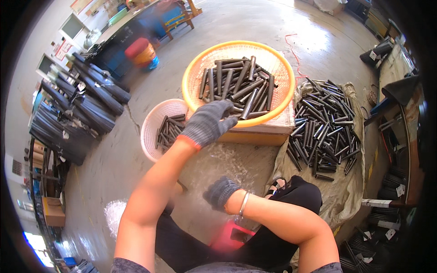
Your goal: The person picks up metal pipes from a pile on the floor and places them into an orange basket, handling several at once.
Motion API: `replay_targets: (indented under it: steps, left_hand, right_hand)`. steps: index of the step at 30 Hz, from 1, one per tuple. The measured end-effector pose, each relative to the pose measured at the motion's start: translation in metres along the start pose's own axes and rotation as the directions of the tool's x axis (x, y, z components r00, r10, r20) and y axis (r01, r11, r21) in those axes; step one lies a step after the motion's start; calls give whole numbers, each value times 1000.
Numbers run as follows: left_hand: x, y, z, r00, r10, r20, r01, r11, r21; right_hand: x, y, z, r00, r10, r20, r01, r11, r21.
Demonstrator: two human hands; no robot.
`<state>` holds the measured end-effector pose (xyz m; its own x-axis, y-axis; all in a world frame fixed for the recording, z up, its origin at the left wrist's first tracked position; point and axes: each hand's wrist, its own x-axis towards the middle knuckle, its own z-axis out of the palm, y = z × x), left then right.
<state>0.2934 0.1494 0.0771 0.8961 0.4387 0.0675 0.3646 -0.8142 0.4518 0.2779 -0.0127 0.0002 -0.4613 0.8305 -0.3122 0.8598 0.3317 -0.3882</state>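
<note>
Large basket point(283, 77): is sitting on the box point(259, 138) before you, tubes point(246, 86) lying inside.
Small basket point(148, 129): is standing left of it, holding more tubes point(169, 132).
Sheet point(337, 200): is lying right of the box under a tube pile point(323, 132).
Long tubes point(82, 98): are occupying your far left.

Looks glossy on dark tubes point(242, 77), smooth and plastic on the orange basket point(259, 121), matt and knitted on 2 gloves point(205, 123)

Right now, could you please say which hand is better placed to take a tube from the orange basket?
Probably the left hand, at the near rim of the orange basket; the right hand is clearly farther back.
</note>
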Motion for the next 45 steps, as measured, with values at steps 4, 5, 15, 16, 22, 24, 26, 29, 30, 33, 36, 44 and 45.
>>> replay_targets:
  steps: [4,5,15,16,22,24,26,29,30,33,36,44,45]
  left_hand:
    - [80,-3,50,968,-108,228,65,980,190]
    - [91,3,58,945,-151,289,80,967,243]
    - [151,-47,97,999,-32,18,20,879,477]
    - [151,-46,100,991,-117,65,72,877,475]
    - [149,-56,84,919,-269,288,121,888,443]
    - [137,-51,58,972,-126,201,42,925,377]
    - [109,-58,30,997,23,70,-39,968,247]
    - [45,-51,-27,982,-113,154,139,977,-164]
    - [21,-35,-38,950,-200,241,286,868,-406]
    - [-56,-43,-56,916,-131,380,392,501,-772]
    - [-111,-52,-41,882,-78,464,455,392,-799]
    - [-141,-60,9,895,183,407,344,298,-890]
    - [-136,-61,9,893,205,401,345,263,-901]
  right_hand:
    - [8,7,-10,992,70,106,-70,998,1]
    - [6,10,-13,985,77,157,-80,997,13]
    - [-20,24,-47,954,40,296,-61,996,63]
    - [-17,25,-43,959,52,278,-76,994,74]
    - [-14,30,-40,984,69,165,-85,992,89]
    - [-9,36,-26,987,149,57,-155,980,123]
    - [-5,42,-12,991,126,-46,-119,984,133]
    - [4,40,-24,975,182,-123,-154,966,208]
    - [1,48,-22,945,237,-224,-172,946,275]
    - [-5,48,-54,806,344,-481,-63,859,509]
    - [17,58,-49,708,394,-586,529,254,809]
    - [13,41,-72,814,330,-478,525,-65,849]
    - [15,38,-75,872,293,-391,433,-90,897]
